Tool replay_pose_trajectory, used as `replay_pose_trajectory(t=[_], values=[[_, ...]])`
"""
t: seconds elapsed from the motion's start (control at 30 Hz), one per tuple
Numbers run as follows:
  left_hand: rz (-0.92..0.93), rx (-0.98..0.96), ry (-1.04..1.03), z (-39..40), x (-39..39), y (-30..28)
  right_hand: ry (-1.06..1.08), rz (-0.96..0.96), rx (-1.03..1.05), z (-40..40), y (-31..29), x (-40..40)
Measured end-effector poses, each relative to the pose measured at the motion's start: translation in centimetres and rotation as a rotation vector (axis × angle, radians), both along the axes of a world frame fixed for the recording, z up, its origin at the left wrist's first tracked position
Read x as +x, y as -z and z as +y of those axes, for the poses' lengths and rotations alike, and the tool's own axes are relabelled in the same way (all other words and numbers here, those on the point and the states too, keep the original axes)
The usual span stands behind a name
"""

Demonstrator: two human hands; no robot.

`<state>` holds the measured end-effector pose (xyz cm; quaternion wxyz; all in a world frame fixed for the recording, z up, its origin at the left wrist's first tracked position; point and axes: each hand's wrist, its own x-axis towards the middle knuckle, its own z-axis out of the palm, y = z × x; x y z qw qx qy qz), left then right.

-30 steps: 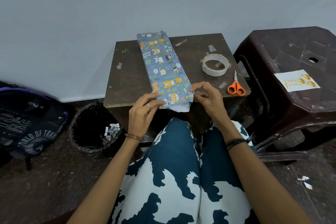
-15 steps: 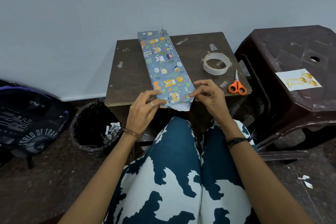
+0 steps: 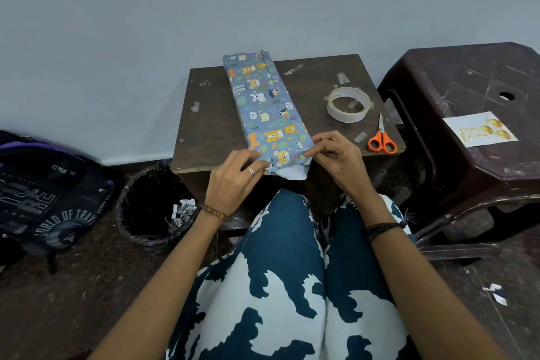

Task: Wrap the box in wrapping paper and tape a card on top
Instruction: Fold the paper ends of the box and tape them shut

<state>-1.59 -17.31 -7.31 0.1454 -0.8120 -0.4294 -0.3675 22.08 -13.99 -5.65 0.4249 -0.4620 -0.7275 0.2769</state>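
A long box (image 3: 264, 105) wrapped in blue animal-print paper lies lengthwise on a small dark table (image 3: 210, 128). Its near end hangs over the front edge, with a white paper flap (image 3: 292, 174) sticking out. My left hand (image 3: 233, 181) holds the near left corner, fingers curled against the paper. My right hand (image 3: 336, 158) pinches the folded paper at the near right corner. A roll of clear tape (image 3: 348, 104) and orange-handled scissors (image 3: 381, 139) lie on the table's right side. A birthday card (image 3: 479, 132) rests on the brown plastic stool (image 3: 467, 169) at right.
Small tape scraps are stuck about the tabletop. A black bin (image 3: 155, 207) with paper scraps stands left of my knees. A dark backpack (image 3: 43, 193) lies on the floor at far left. A grey wall runs behind the table.
Both hands stay at the box's near end. My right hand has shifted slightly, its fingers now pinching the right corner fold tighter.
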Motion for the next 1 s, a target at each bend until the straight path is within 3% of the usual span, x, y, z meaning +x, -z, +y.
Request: replay_pose_trajectory(t=[0.5, 0.7, 0.9, 1.0], values=[[0.053, -0.008, 0.111, 0.4, -1.2, 0.8, -0.034, -0.052, -0.105, -0.9, -1.1, 0.1], [0.035, 0.009, 0.09, 0.7, -0.6, 0.6, -0.018, -0.199, 0.027, -0.6, -0.8, -0.3], [0.028, 0.008, 0.076, 0.8, -0.5, 0.2, 0.037, -0.105, -0.03, -0.4, -0.6, -0.9], [0.007, -0.02, 0.082, 0.7, -0.6, 0.4, 0.045, -0.173, 0.075, -0.4, -0.3, -0.9]])
